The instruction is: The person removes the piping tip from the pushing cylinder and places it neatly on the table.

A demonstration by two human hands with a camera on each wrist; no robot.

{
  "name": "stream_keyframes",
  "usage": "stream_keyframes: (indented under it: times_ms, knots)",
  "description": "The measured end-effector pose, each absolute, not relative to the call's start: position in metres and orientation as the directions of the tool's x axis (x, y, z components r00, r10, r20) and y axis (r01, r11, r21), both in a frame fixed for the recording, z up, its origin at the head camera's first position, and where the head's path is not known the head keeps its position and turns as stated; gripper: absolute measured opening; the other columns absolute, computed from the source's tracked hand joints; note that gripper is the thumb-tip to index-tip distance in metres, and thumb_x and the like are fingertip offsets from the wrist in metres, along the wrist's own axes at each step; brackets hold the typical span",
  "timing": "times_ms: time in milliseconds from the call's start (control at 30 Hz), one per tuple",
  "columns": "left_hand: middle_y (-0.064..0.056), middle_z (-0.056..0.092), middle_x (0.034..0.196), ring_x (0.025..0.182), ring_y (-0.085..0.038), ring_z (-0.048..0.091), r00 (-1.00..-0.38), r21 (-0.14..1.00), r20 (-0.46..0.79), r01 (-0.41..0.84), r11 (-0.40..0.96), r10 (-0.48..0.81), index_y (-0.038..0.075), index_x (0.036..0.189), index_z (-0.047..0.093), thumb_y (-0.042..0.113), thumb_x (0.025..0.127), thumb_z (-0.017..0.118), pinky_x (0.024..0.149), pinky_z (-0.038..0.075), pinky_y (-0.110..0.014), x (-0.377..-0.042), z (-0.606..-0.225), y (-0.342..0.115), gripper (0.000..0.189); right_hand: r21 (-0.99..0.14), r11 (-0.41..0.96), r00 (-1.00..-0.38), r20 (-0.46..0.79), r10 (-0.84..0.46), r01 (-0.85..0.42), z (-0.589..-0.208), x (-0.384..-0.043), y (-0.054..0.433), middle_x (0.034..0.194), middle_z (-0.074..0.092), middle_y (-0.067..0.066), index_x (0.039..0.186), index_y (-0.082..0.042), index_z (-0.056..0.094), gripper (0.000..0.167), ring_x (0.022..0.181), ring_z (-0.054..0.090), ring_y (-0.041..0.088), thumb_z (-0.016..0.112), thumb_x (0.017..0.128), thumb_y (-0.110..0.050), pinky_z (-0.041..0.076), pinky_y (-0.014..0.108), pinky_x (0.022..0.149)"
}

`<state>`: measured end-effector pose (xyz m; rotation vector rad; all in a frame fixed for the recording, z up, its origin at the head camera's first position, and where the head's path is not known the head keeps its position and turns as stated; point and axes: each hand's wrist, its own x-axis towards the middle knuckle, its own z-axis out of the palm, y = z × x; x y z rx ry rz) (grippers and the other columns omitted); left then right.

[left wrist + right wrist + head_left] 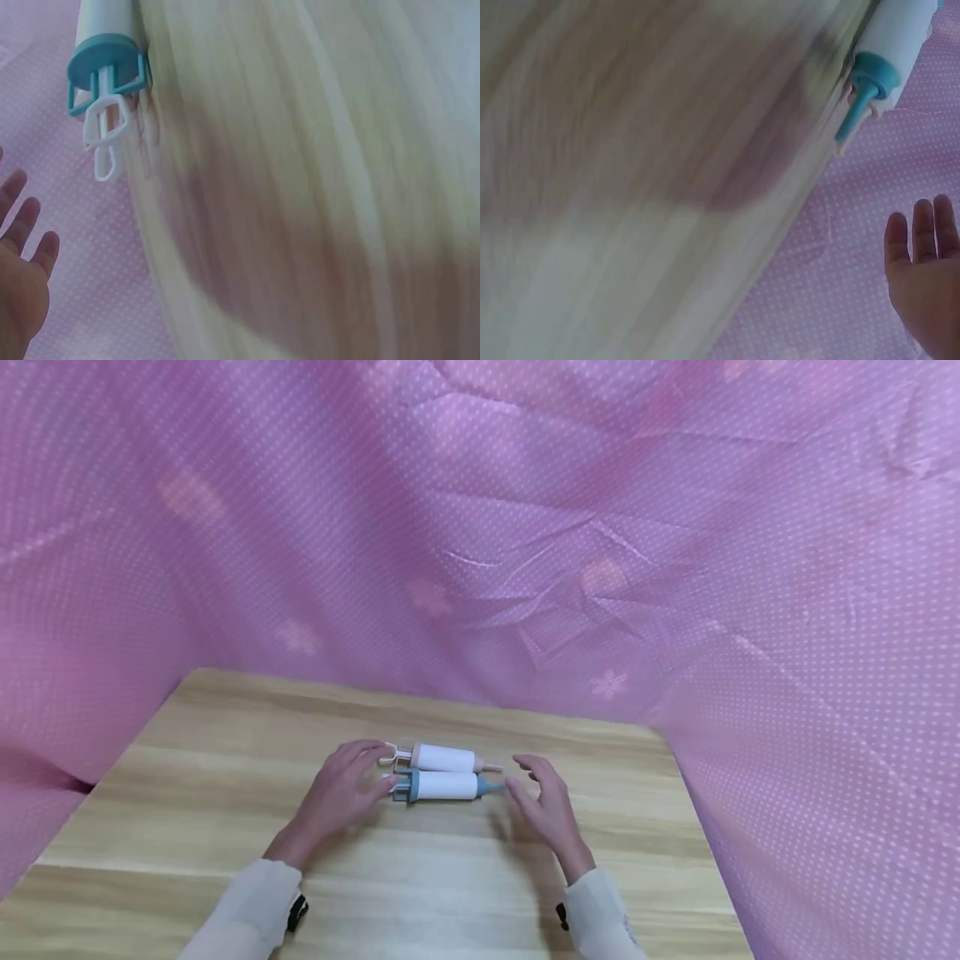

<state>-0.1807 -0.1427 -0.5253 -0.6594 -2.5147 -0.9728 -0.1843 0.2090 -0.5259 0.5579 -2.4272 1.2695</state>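
Two large syringes lie side by side on the wooden table. The nearer teal one has a white barrel, a teal collar and a slim teal nozzle. Behind it is a pinkish-beige one with a matching white barrel. My left hand hovers by the handle ends, fingers spread. In the left wrist view, a white looped handle sticks out of the teal collar, apart from the fingers. My right hand is near the nozzle tips, fingers loosely extended; the right wrist view shows the teal nozzle away from it.
A pink dotted cloth hangs behind and along both sides of the wooden table. The tabletop's back edge meets the cloth just beyond the syringes. White sleeves with dark wristbands cover my forearms.
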Motion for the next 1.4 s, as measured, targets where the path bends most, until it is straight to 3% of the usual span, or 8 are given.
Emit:
stream_keyframes:
  times_ms: [267,433,733,933,1167,1400]
  knots:
    - [-0.013,0.060,0.135,0.127,-0.033,0.050,-0.877,0.607,0.390,0.475,0.637,0.282,0.007,0.133,0.063,0.027,0.089,0.079,0.107,0.041,-0.059,-0.186,-0.534,-0.135,0.050,-0.803,0.423,-0.906,0.396,-0.150,-0.420,-0.534,-0.192,0.194,0.121,0.065,0.026,0.123,0.008,0.064,0.037,0.111,0.061,0.046,0.075,0.089,0.001,0.052,0.062,0.092]
    - [-0.012,0.061,0.133,0.127,-0.033,0.051,-0.886,0.612,0.374,0.458,0.645,0.274,0.009,0.130,0.066,0.028,0.087,0.081,0.109,0.039,-0.058,-0.191,-0.540,-0.130,0.050,-0.835,0.394,-0.923,0.346,-0.167,-0.384,-0.513,-0.188,0.183,0.119,0.062,0.033,0.120,0.014,0.062,0.034,0.111,0.057,0.054,0.073,0.090,0.005,0.049,0.067,0.092]
    - [-0.011,0.063,0.130,0.123,-0.033,0.054,-0.895,0.606,0.354,0.441,0.662,0.271,0.009,0.130,0.067,0.033,0.085,0.083,0.106,0.041,-0.059,-0.197,-0.547,-0.122,0.053,-0.880,0.392,-0.957,0.199,-0.209,-0.268,-0.537,-0.208,0.184,0.123,0.066,0.016,0.122,0.002,0.066,0.033,0.114,0.062,0.039,0.076,0.092,-0.009,0.056,0.047,0.093]
    - [-0.007,0.062,0.127,0.118,-0.029,0.055,-0.897,0.600,0.337,0.439,0.669,0.286,0.010,0.130,0.067,0.034,0.085,0.083,0.101,0.045,-0.055,-0.203,-0.549,-0.120,0.053,-0.864,0.428,-0.956,0.178,-0.233,-0.265,-0.539,-0.216,0.181,0.118,0.067,0.016,0.119,-0.002,0.068,0.028,0.106,0.066,0.034,0.074,0.093,-0.009,0.058,0.043,0.088]
    - [-0.007,0.063,0.124,0.108,-0.025,0.059,-0.890,0.582,0.325,0.454,0.675,0.319,0.012,0.130,0.068,0.037,0.085,0.083,0.090,0.053,-0.049,-0.205,-0.559,-0.116,0.054,-0.878,0.461,-0.972,0.021,-0.234,-0.130,-0.544,-0.213,0.178,0.119,0.068,0.017,0.120,-0.002,0.068,0.029,0.095,0.069,0.028,0.072,0.095,-0.016,0.059,0.033,0.070]
    - [-0.013,0.060,0.135,0.122,-0.036,0.058,-0.907,0.614,0.272,0.422,0.668,0.323,0.013,0.132,0.066,0.038,0.085,0.082,0.099,0.048,-0.058,-0.201,-0.567,-0.112,0.055,-0.903,0.427,-0.971,-0.048,-0.235,-0.059,-0.555,-0.208,0.175,0.121,0.066,0.017,0.118,-0.003,0.066,0.025,0.096,0.069,0.026,0.071,0.096,-0.013,0.059,0.032,0.065]
